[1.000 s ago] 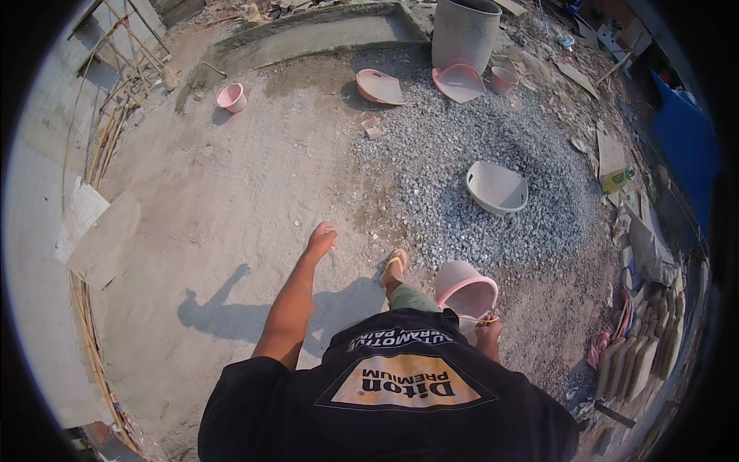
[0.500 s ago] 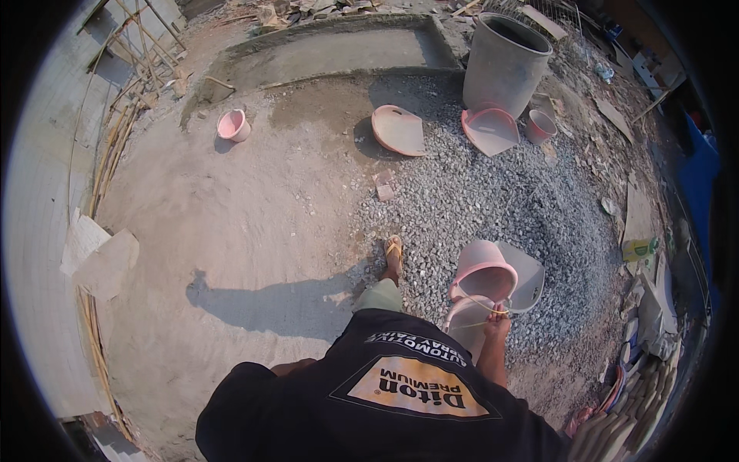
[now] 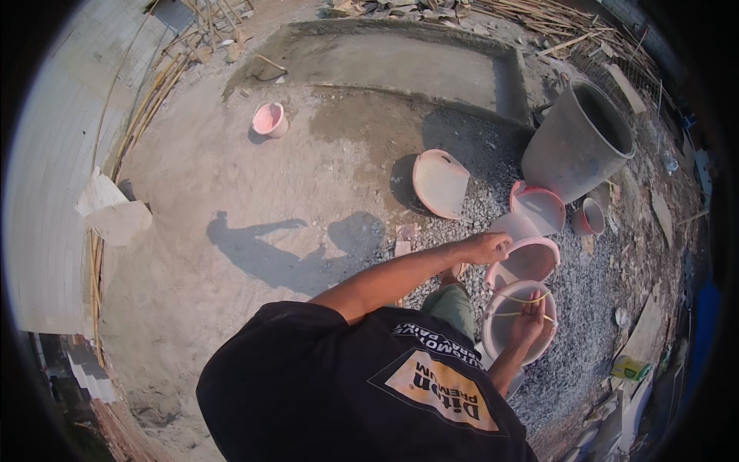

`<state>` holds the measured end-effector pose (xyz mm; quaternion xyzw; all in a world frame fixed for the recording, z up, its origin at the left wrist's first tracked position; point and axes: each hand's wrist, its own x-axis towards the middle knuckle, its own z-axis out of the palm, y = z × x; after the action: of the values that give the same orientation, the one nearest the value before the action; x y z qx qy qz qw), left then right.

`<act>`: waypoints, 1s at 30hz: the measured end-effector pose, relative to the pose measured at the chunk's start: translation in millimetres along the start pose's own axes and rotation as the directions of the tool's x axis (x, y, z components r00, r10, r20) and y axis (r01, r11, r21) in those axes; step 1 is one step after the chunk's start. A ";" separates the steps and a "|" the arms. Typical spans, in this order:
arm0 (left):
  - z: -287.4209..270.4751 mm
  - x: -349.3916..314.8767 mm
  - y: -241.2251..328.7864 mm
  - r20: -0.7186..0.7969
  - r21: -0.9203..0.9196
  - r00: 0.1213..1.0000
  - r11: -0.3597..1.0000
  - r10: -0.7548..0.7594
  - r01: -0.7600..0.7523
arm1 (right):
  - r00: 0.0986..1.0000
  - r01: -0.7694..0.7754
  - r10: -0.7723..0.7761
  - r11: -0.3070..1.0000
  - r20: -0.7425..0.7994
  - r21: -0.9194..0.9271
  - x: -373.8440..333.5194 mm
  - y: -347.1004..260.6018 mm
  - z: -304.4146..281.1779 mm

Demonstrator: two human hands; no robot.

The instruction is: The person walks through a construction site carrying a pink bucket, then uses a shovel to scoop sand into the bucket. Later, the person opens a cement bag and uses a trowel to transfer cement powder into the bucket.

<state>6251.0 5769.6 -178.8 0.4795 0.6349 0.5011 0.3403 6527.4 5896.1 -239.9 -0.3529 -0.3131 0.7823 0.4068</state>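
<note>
My left arm reaches across, and my left hand [image 3: 486,248] is closed at the left rim of a tilted pink bucket [image 3: 543,259]. Just nearer, a second bucket [image 3: 493,336], pale inside, has its mouth turned up toward me. A yellow cord handle [image 3: 504,313] crosses that mouth. Over it my right hand [image 3: 528,322] has its fingers bent round the cord; the fingertips show only partly. Both buckets are over the grey gravel [image 3: 573,369], close to my right side, their rims almost touching.
A pink-rimmed scoop [image 3: 441,185] and another scoop [image 3: 539,206] lie ahead, near a tall grey drum [image 3: 573,138] and a small bucket [image 3: 589,218]. A pink bucket [image 3: 270,120] stands far left. Beyond is a low-walled concrete basin [image 3: 400,65]. Bamboo poles [image 3: 154,100] line the left wall.
My left arm has come into view and its hand has reached the pink bucket. The nearer bucket has turned mouth-up under my right hand. The view has shifted and tilted.
</note>
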 end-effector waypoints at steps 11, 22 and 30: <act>-63.1 209.7 -82.1 0.188 -0.299 0.745 0.685 -0.640 0.664 | 0.928 -0.355 0.372 0.899 0.019 -0.255 246.0 -21.4 137.9; -274.2 87.9 -232.1 -0.393 -0.820 0.215 0.447 -0.894 0.358 | 0.885 -0.462 0.343 0.734 -0.315 -0.497 393.5 38.4 98.5; -332.8 24.6 -269.8 -0.363 -0.925 0.088 0.370 -0.928 0.086 | 0.845 -0.523 0.258 0.581 -0.469 -0.624 442.5 74.5 110.9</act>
<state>5867.3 5679.6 -348.7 -0.3597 0.5807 0.6829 0.2590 6221.1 6217.8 -367.9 -0.6707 -0.4394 0.5905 0.0915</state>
